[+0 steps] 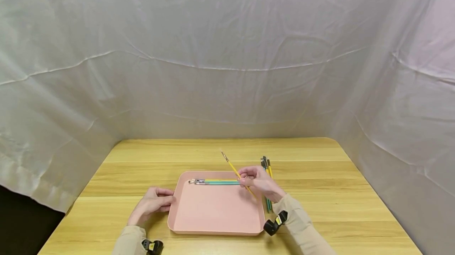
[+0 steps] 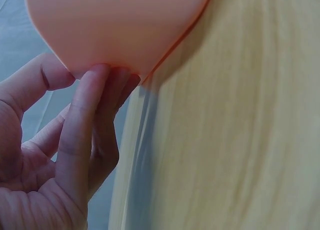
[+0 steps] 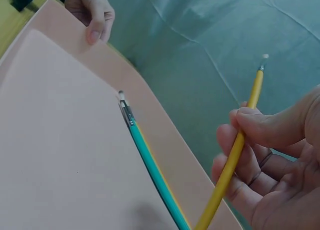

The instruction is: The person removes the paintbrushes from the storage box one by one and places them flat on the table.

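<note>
My right hand (image 1: 260,183) pinches a yellow-handled paintbrush (image 1: 232,167) between thumb and fingers, over the right part of a pink tray (image 1: 217,233). Its bristle end points up and away, toward the far left. In the right wrist view the brush (image 3: 256,88) slants across the fingers. Inside the tray, along its far wall, lie several brushes, among them a teal-handled one (image 3: 152,167) next to a yellow one, bristles to the left. My left hand (image 1: 153,203) holds the tray's left wall (image 2: 115,30), fingers against the outside and one digit at the rim.
Right of the tray, partly hidden behind my right hand, more brushes (image 1: 264,163) lie in a bundle on the wooden table (image 1: 330,191). Pale grey cloth (image 1: 227,97) hangs along the back and both sides of the table.
</note>
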### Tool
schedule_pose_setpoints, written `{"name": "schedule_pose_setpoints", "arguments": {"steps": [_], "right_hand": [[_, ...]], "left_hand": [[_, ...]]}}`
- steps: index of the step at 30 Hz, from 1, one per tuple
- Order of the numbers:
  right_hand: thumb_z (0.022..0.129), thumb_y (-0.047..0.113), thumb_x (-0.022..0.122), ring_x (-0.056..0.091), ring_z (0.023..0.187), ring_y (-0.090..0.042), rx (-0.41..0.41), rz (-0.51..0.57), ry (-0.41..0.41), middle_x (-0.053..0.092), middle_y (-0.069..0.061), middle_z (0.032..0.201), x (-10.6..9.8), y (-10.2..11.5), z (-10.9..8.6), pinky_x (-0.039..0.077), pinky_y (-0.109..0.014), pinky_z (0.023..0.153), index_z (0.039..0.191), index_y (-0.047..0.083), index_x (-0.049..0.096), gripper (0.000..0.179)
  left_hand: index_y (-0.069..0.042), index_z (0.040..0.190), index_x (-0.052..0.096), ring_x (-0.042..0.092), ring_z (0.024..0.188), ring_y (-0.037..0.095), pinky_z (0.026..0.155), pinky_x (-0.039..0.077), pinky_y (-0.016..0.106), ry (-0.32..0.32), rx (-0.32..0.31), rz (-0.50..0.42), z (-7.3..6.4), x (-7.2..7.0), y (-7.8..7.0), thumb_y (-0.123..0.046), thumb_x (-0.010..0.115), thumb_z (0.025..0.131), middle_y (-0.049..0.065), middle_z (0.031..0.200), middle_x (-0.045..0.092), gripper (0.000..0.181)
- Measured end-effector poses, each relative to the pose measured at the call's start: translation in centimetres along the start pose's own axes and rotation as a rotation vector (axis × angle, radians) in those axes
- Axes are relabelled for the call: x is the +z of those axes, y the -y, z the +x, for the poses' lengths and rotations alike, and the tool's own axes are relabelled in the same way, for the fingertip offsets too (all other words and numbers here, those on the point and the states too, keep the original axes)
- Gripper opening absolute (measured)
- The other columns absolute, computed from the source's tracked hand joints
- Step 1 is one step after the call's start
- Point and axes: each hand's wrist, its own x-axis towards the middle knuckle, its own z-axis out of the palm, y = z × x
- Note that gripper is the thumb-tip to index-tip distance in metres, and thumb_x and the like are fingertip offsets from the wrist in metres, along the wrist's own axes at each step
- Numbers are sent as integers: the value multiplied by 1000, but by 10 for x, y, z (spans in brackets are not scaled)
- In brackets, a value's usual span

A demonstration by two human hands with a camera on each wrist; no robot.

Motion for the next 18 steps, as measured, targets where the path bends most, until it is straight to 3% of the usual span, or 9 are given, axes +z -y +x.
{"name": "schedule_pose_setpoints", "arguments": {"steps": [12,18], "right_hand": [[94,-2,61,69,76,-10,-45,104,-33,64,-2,91,-10,-3,-6,63,-33,79,121,-22,47,36],[95,0,62,70,76,-10,-63,140,-52,62,0,91,-15,-6,-10,64,-35,79,119,-12,52,29]], "left_hand": [[26,118,56,70,78,7,72,63,23,8,-1,-13,1,-1,1,0,67,89,6,93,76,41],[26,120,55,71,78,8,72,63,24,11,-6,-9,1,-1,2,0,66,90,6,93,76,42]]}}
